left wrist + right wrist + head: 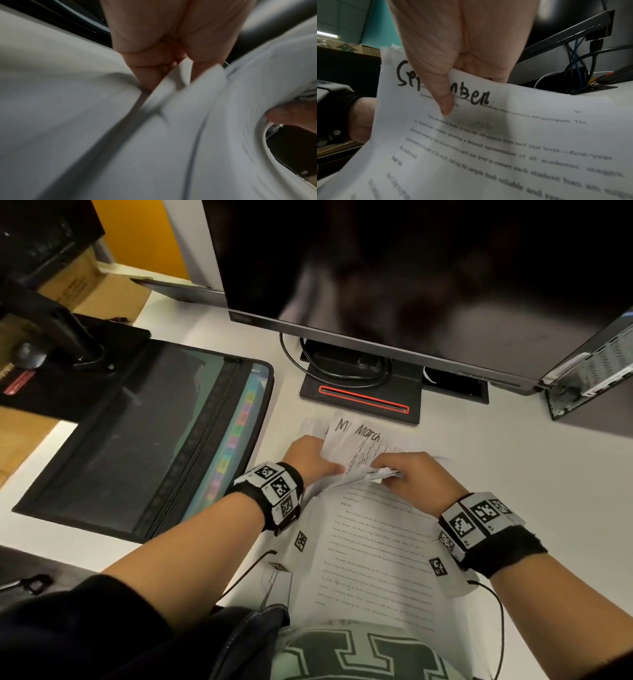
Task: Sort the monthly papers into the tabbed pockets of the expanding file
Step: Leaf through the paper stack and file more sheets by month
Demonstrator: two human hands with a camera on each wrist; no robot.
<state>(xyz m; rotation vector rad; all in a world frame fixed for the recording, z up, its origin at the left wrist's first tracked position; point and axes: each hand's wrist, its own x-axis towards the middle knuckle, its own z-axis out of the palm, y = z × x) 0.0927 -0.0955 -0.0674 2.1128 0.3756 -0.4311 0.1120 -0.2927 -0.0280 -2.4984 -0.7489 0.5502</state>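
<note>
Right now both hands are busy in the loose stack of white printed sheets (373,546) lying on the white bench (513,474) in front of the person. Right hand (407,477) pinches the top edge of a sheet headed "September" in black marker (471,97), thumb pressed over the middle of the word. Left hand (310,457) has its fingers curled into the sheets behind, where one marked "March" (368,434) stands up with another beside it, its heading half hidden. Over on the left, well apart from the stack, the black zip-edged expanding file (144,440) lies open on the bench, its row of coloured tabs (233,436) showing. No paper can be seen poking from any pocket, though the pockets are too blurred to be sure. So it looks like early days: reading labels, with the filing mostly ahead.
</note>
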